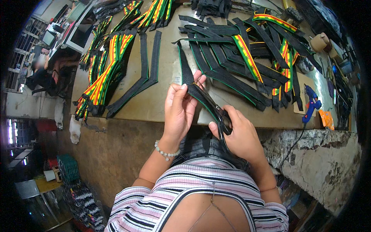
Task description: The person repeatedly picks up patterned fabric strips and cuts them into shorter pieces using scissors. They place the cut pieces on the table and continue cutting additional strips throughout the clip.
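Note:
My left hand (178, 104) pinches a black woven strap (184, 63) with green edging between thumb and fingers, over the table's front edge. My right hand (244, 135) has its fingers in the handles of a pair of black scissors (217, 108). The scissor blades lie along the strap and point toward my left fingertips; whether they bite into the fabric I cannot tell. Just beyond, on the right, lies a loose pile of black straps (232, 79) with green edges. Two joined black straps (143, 77) lie flat to the left of my left hand.
Bundles of yellow, red and green patterned straps (112, 75) cover the table's left side. At the right edge are a blue glue gun (310, 104) with a hanging cable, an orange packet (327, 120) and a tan roll (319, 42). Another person (38, 71) is at far left.

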### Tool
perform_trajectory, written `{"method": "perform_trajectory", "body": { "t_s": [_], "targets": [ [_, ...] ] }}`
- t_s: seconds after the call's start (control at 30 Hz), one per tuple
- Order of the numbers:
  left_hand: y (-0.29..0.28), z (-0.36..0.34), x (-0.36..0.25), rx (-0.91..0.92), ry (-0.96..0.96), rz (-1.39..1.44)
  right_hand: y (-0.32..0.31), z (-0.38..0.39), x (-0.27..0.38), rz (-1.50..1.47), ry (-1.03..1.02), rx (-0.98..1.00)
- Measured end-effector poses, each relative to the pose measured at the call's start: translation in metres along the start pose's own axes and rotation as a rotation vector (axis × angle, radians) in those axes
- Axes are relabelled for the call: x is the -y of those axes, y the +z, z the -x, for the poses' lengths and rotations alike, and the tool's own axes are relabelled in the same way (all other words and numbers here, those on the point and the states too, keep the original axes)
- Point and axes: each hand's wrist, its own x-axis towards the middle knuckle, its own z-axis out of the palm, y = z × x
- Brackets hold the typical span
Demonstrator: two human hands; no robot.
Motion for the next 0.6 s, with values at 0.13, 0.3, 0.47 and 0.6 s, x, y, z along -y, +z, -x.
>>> {"method": "perform_trajectory", "body": {
  "t_s": [0.13, 0.3, 0.47, 0.6],
  "targets": [
    [-0.002, 0.001, 0.005, 0.015, -0.010, 0.064, 0.000, 0.000, -0.001, -0.030, -0.001, 0.043],
    [0.003, 0.007, 0.014, -0.025, 0.035, 0.151, 0.023, 0.000, 0.004, -0.045, -0.025, -0.097],
    [0.011, 0.010, 0.022, -0.156, 0.045, 0.210, 0.028, 0.002, 0.002, 0.058, -0.063, -0.129],
    [0.012, 0.009, 0.026, -0.195, 0.040, 0.169, 0.026, 0.007, 0.002, 0.154, -0.016, -0.110]
  ]
}}
